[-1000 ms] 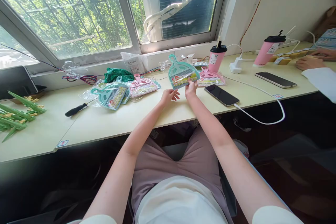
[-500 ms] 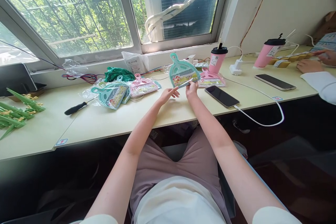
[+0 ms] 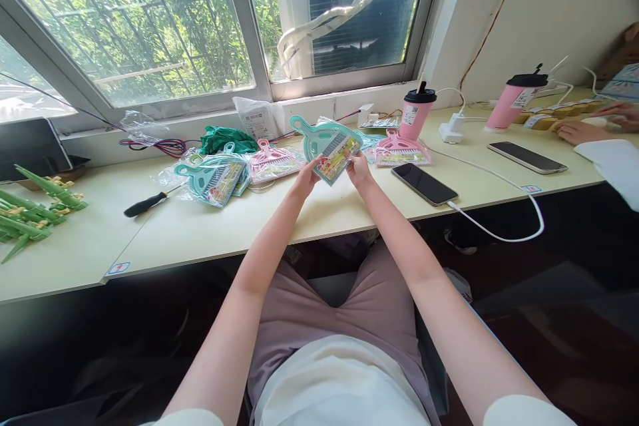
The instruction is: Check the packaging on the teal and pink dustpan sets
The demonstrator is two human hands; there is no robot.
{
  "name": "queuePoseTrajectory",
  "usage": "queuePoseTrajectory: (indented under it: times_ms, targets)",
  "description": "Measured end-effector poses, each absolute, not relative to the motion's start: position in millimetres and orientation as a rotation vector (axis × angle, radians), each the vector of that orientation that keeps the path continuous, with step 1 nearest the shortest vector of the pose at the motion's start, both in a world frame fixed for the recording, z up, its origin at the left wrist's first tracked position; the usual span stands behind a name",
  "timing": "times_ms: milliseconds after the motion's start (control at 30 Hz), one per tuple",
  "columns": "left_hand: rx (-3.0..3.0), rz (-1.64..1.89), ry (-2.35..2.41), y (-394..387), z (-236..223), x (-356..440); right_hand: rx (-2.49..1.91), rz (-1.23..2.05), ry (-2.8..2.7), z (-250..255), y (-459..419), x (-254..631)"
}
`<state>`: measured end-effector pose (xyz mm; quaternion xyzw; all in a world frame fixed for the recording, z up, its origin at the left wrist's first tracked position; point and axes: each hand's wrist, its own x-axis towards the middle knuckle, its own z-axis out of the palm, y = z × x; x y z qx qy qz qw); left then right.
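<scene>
Table (image 3: 259,226): pale, spanning left to right.
Green dustpan set (image 3: 319,138): film-wrapped, tilted, raised between the table's far and near edges.
Left hand (image 3: 304,181): fingers nearly closed, pinching the set's lower left side.
Right hand (image 3: 359,172): likewise, pinching its right side.
Sticker (image 3: 119,268): table's near edge, leftward.

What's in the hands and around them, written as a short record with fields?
Left hand: grips the lower left edge of a mint dustpan set
Right hand: grips its right edge
Held set: clear-wrapped, tilted, handle pointing upper left
To the left: pink dustpan set, black-handled tool
To the right: second pink set, black phone, pink cup
Far right: a co-worker's hand
</scene>
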<state>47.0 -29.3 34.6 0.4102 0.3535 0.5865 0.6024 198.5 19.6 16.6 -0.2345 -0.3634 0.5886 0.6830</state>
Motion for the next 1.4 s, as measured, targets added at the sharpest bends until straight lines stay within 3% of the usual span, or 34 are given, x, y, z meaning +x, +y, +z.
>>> queuePoseTrajectory:
  times_ms: [1400]
  targets:
    - [1.061,1.314,0.829,-21.0,27.9,47.7,-0.619,1.313,-0.724,16.9,28.2,205.3]
